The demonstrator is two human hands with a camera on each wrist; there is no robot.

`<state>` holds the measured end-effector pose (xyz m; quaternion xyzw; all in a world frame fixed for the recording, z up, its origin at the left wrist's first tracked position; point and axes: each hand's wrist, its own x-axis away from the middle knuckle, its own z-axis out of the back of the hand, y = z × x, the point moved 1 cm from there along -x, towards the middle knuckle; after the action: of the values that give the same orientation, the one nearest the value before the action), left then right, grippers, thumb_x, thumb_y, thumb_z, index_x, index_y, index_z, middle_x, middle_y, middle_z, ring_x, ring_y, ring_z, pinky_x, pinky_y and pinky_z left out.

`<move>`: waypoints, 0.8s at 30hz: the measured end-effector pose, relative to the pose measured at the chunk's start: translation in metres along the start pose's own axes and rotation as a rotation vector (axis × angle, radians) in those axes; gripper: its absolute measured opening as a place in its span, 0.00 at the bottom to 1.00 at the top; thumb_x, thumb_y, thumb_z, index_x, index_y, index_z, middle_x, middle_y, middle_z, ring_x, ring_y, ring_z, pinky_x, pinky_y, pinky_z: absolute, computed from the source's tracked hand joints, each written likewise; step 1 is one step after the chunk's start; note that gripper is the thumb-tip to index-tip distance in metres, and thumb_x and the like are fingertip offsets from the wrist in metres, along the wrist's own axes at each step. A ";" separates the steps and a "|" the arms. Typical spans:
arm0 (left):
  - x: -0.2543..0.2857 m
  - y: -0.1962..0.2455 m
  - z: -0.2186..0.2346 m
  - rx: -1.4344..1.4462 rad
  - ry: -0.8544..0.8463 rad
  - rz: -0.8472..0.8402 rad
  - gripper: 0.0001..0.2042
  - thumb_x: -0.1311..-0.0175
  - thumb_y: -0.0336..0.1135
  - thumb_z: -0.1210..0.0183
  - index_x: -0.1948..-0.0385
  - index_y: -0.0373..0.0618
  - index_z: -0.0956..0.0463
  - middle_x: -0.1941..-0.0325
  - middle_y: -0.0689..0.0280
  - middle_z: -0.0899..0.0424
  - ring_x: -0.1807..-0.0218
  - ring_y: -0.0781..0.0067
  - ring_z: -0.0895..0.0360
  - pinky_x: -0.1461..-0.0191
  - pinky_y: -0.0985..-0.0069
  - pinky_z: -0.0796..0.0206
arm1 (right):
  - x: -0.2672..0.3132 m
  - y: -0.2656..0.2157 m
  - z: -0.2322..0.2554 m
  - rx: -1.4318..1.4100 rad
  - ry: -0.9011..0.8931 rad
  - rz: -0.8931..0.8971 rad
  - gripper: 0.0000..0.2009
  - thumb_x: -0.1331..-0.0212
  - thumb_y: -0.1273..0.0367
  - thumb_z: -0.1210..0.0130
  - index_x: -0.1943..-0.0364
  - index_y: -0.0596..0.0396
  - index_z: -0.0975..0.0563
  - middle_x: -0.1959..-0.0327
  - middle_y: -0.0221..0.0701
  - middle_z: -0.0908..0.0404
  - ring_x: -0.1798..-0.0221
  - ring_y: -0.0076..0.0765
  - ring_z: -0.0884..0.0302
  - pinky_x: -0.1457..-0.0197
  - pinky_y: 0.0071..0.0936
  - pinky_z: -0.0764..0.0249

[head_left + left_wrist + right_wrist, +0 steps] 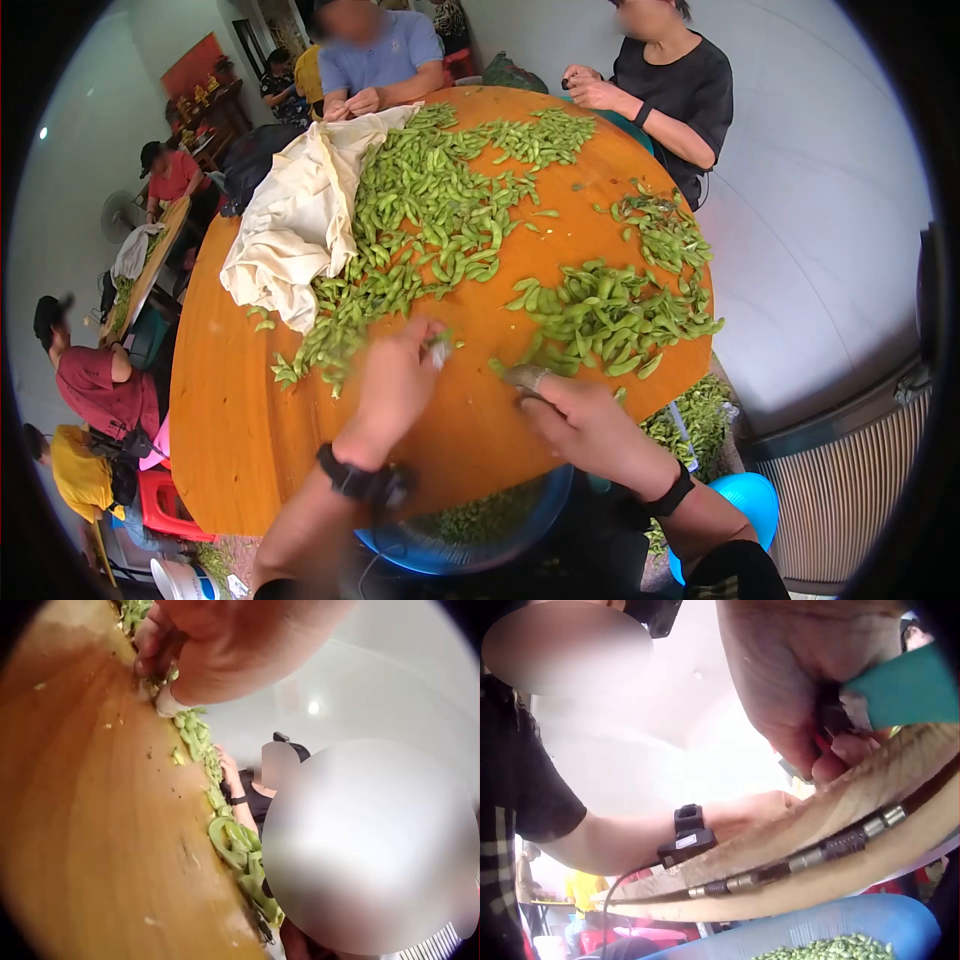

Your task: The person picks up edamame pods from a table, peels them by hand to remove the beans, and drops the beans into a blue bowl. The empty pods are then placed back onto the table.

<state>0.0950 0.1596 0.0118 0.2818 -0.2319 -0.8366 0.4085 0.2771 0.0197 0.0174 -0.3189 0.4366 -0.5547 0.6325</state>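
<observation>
My left hand (392, 388), blurred in the head view, is above the table beside the long heap of pods (430, 200). A light wrapping covers one fingertip, and a bit of green (174, 674) shows between curled finger and thumb in the left wrist view. Near the smaller pile of pods (610, 320), my right hand (595, 428) has its fingers curled round a small dark thing (832, 712); what it is, I cannot tell. A teal piece (911, 686) crosses beside those fingers in the right wrist view. One green pod (497, 367) lies by the right fingertips.
Cream cloth (300, 210) covers the table's left part. Two people (375, 50) (675, 90) sit across the round table (240, 430). Below the near edge stands a blue basin (480, 560) holding green beans. A blue stool (745, 500) stands at right, beside pods on the floor.
</observation>
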 end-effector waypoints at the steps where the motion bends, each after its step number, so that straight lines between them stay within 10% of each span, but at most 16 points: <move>1: 0.011 0.005 0.000 0.128 -0.061 0.076 0.09 0.40 0.24 0.41 0.58 0.37 0.22 0.62 0.62 0.16 0.70 0.73 0.20 0.67 0.77 0.29 | -0.004 -0.005 -0.002 0.005 0.007 -0.002 0.07 0.38 0.73 0.50 0.58 0.60 0.26 0.72 0.43 0.22 0.72 0.49 0.22 0.70 0.34 0.26; 3: 0.029 0.016 0.005 0.455 -0.182 0.195 0.11 0.39 0.24 0.42 0.54 0.40 0.23 0.60 0.63 0.17 0.69 0.76 0.20 0.66 0.80 0.30 | -0.010 -0.009 -0.009 -0.372 -0.040 -0.394 0.06 0.36 0.71 0.50 0.61 0.60 0.26 0.74 0.34 0.21 0.80 0.29 0.23 0.79 0.24 0.29; 6: 0.041 0.012 0.005 0.847 -0.330 0.314 0.16 0.36 0.23 0.43 0.47 0.43 0.24 0.58 0.67 0.17 0.67 0.81 0.22 0.64 0.84 0.30 | -0.016 -0.005 -0.021 -0.599 -0.067 -0.381 0.09 0.35 0.68 0.50 0.66 0.61 0.25 0.78 0.27 0.23 0.83 0.15 0.28 0.84 0.17 0.34; 24: 0.046 -0.004 -0.001 1.199 -0.400 0.360 0.16 0.38 0.23 0.42 0.47 0.43 0.23 0.63 0.60 0.16 0.68 0.75 0.19 0.64 0.81 0.25 | -0.008 -0.006 -0.045 -0.798 -0.041 -0.471 0.06 0.33 0.69 0.49 0.64 0.55 0.23 0.77 0.22 0.25 0.84 0.14 0.32 0.85 0.13 0.44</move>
<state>0.0697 0.1242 -0.0046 0.2563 -0.7731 -0.5171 0.2632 0.2337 0.0305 0.0055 -0.6388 0.5192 -0.4654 0.3253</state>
